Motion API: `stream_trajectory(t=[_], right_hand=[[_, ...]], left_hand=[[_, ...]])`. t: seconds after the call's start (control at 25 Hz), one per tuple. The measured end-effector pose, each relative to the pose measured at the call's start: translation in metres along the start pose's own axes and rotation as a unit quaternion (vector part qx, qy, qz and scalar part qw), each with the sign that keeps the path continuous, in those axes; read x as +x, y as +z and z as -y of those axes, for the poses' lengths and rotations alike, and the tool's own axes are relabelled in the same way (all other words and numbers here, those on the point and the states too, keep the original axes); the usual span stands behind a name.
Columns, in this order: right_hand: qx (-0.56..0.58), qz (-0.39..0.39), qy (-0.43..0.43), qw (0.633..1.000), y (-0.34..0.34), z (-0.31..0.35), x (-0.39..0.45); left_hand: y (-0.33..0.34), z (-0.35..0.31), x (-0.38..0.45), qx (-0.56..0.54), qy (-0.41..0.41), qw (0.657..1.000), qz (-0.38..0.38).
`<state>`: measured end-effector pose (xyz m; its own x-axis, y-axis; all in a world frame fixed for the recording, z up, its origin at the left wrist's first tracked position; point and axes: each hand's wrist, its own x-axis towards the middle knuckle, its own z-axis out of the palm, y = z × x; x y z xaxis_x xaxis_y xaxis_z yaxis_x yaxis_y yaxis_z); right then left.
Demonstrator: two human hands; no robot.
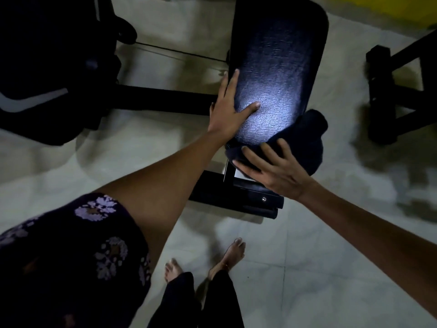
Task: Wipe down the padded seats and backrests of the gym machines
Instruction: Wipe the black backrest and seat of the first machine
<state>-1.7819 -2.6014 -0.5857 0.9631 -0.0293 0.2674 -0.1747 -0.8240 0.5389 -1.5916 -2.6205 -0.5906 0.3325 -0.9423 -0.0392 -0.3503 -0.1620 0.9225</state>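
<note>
Left hand (227, 110) flat, fingers straight, thumb spread. Right hand (272, 171) fingers spread, pressing; both arms extended.

The pad (279, 74) under the left hand (227, 110) looked like dark vinyl, finely grained and glossy where light struck it. The cloth (305, 143) beneath the right hand (272, 171) was dark, soft and matt. Below that grip, the frame (248, 200) showed smooth, slightly shiny black metal. The floor (307, 268) was pale, smooth tile.
</note>
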Motion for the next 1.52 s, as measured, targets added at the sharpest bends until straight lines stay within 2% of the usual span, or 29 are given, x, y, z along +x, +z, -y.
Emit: stream_trajectory(t=[0.16,0.28,0.44,0.6,0.84,1.08,1.24,1.28,1.36,1.44,1.48,1.52], right_hand=[[0.0,0.023,-0.072,0.997,-0.011,-0.024,-0.034],[0.008,0.067,-0.069,0.995,-0.019,-0.041,-0.063],[-0.021,0.04,-0.06,0.997,-0.009,-0.01,-0.016],[-0.052,0.056,-0.02,0.997,-0.005,0.023,0.014],[0.037,0.047,-0.013,0.998,-0.015,-0.021,-0.04],[0.061,0.064,0.013,0.996,-0.01,0.006,0.027],[0.162,0.065,-0.001,0.985,-0.019,-0.022,0.015],[0.177,0.073,0.026,0.981,-0.022,-0.035,0.01],[0.195,0.114,0.164,0.96,-0.013,-0.069,0.004],[0.238,0.145,0.334,0.9,0.011,-0.112,0.014],[0.265,0.153,0.385,0.871,0.021,-0.129,0.024],[0.273,0.156,0.41,0.856,0.027,-0.137,0.036]], left_hand=[[0.0,0.004,0.0,-0.011,-0.016,1.0,-0.004],[0.002,0.001,-0.001,-0.018,-0.018,1.0,0.002],[0.0,0.002,-0.001,-0.04,-0.019,0.999,-0.009],[0.001,0.001,-0.002,-0.045,-0.019,0.999,-0.014],[0.003,0.001,-0.004,-0.052,-0.027,0.998,-0.022],[0.003,0.005,0.001,-0.057,-0.021,0.998,-0.007],[0.001,0.004,0.0,-0.067,-0.02,0.997,0.013],[0.0,0.003,-0.001,-0.065,-0.025,0.997,0.015],[-0.001,-0.002,-0.006,-0.065,-0.053,0.996,0.004],[0.005,-0.009,-0.021,-0.065,-0.106,0.991,-0.052],[0.012,-0.014,-0.031,-0.061,-0.134,0.985,-0.095],[0.022,-0.018,-0.041,-0.058,-0.156,0.975,-0.147]])
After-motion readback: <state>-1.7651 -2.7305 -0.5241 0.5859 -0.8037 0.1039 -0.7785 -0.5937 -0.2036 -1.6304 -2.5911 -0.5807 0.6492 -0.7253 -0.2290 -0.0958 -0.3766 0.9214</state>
